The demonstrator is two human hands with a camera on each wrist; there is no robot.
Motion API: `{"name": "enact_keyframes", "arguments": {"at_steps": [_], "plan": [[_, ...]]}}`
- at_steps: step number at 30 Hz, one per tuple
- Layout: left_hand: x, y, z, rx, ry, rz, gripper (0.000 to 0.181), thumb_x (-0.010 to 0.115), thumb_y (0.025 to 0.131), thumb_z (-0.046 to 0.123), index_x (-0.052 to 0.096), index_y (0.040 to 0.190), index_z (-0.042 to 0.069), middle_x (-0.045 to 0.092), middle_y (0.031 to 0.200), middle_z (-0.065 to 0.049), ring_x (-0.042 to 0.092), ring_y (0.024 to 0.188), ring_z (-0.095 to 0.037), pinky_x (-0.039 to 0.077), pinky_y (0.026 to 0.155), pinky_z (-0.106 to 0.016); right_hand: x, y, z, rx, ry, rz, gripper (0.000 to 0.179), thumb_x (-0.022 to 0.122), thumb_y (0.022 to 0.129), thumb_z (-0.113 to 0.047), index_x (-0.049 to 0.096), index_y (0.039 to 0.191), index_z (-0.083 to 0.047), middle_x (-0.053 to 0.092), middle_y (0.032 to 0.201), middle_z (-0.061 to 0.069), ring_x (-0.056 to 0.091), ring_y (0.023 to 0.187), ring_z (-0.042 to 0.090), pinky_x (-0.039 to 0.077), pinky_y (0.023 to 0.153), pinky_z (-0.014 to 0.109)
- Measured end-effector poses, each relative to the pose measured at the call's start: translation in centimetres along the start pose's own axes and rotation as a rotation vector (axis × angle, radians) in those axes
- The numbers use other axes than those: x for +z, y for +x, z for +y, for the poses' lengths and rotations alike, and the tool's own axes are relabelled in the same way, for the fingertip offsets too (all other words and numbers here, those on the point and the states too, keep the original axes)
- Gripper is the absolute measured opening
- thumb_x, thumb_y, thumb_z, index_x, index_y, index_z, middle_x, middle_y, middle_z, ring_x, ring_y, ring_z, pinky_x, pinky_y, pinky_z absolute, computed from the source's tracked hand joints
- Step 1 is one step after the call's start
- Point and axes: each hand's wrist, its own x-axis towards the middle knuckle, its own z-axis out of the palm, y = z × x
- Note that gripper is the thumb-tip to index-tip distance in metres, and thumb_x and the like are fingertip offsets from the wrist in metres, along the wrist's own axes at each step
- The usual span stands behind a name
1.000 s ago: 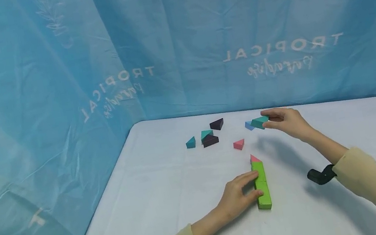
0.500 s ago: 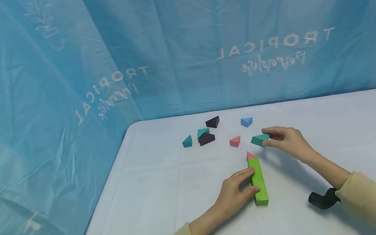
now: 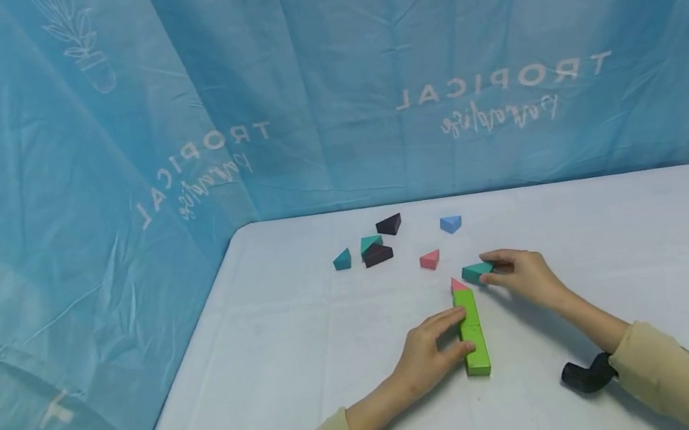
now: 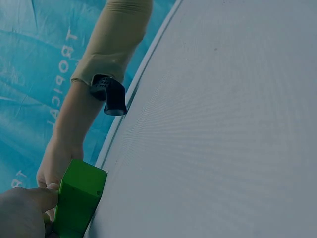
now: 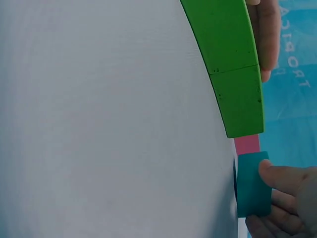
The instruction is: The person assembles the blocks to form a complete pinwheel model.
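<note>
Two green blocks (image 3: 471,331) stand end to end in a line on the white table, with a pink triangular block (image 3: 458,285) at their far end. My left hand (image 3: 428,359) touches the left side of the green blocks, its thumb on the near one and fingers farther along. Thumb and fingers of my right hand (image 3: 525,278) pinch a teal triangular block (image 3: 475,272), just right of the pink block. In the right wrist view the teal block (image 5: 253,186) is close to the pink block (image 5: 246,144); whether they touch I cannot tell.
Farther back lie a loose pink block (image 3: 430,260), a blue block (image 3: 451,224), and two dark blocks, one farther off (image 3: 389,225) and one (image 3: 378,254) against a teal block (image 3: 370,243). Another teal block (image 3: 342,260) is left of them. Blue curtains (image 3: 323,96) border the table.
My right hand has brought the teal block from beside the blue block toward me, lower and near the pink tip of the line. My left hand stays on the green blocks.
</note>
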Motion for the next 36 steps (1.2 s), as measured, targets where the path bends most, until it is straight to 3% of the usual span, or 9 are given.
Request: {"name": "enact_keyframes", "arguments": {"at_steps": [4, 10, 19, 29, 36], "plan": [[0.0, 0.0, -0.1, -0.007, -0.018, -0.006, 0.05, 0.069, 0.088, 0.022, 0.054, 0.131, 0.001, 0.054, 0.133, -0.008, 0.046, 0.125, -0.015, 0.036, 0.103, -0.027, 0.2, 0.1, 0.2, -0.019, -0.021, -0.01, 0.048, 0.073, 0.084, -0.027, 0.062, 0.12, 0.003, 0.061, 0.118, 0.022, 0.061, 0.102, 0.036, 0.051, 0.084, 0.049], [0.0, 0.0, 0.0, -0.004, -0.014, -0.009, 0.05, 0.069, 0.088, 0.022, 0.054, 0.13, 0.001, 0.054, 0.133, -0.008, 0.046, 0.125, -0.015, 0.037, 0.103, -0.027, 0.0, 0.5, 1.0, 0.025, -0.011, -0.01, 0.047, 0.059, 0.092, -0.041, 0.065, 0.119, -0.004, 0.063, 0.117, 0.017, 0.062, 0.101, 0.035, 0.052, 0.082, 0.048], [0.0, 0.0, 0.0, 0.0, -0.007, -0.003, 0.05, 0.069, 0.088, 0.021, 0.054, 0.13, 0.0, 0.054, 0.132, -0.008, 0.046, 0.125, -0.015, 0.037, 0.103, -0.026, 0.1, 1.0, 1.1, 0.006, 0.003, -0.066, 0.031, 0.064, 0.091, -0.033, 0.071, 0.108, -0.008, 0.069, 0.102, 0.006, 0.061, 0.092, 0.024, 0.051, 0.075, 0.04], [-0.1, 0.0, 0.0, -0.018, -0.024, -0.008, 0.051, 0.07, 0.087, 0.021, 0.054, 0.131, 0.001, 0.054, 0.133, -0.008, 0.045, 0.126, -0.014, 0.036, 0.103, -0.026, 0.6, 1.1, 0.3, 0.011, 0.019, -0.104, 0.031, 0.064, 0.091, -0.034, 0.072, 0.106, -0.009, 0.069, 0.101, 0.004, 0.06, 0.096, 0.024, 0.05, 0.078, 0.04], [-0.1, 0.0, 0.1, 0.016, 0.027, 0.003, 0.05, 0.068, 0.088, 0.023, 0.054, 0.131, 0.0, 0.055, 0.132, -0.008, 0.047, 0.125, -0.015, 0.038, 0.102, -0.026, 0.8, 1.1, 0.1, 0.009, 0.028, -0.107, 0.029, 0.065, 0.091, -0.033, 0.072, 0.105, -0.009, 0.069, 0.097, 0.0, 0.06, 0.093, 0.021, 0.049, 0.076, 0.037]]}}
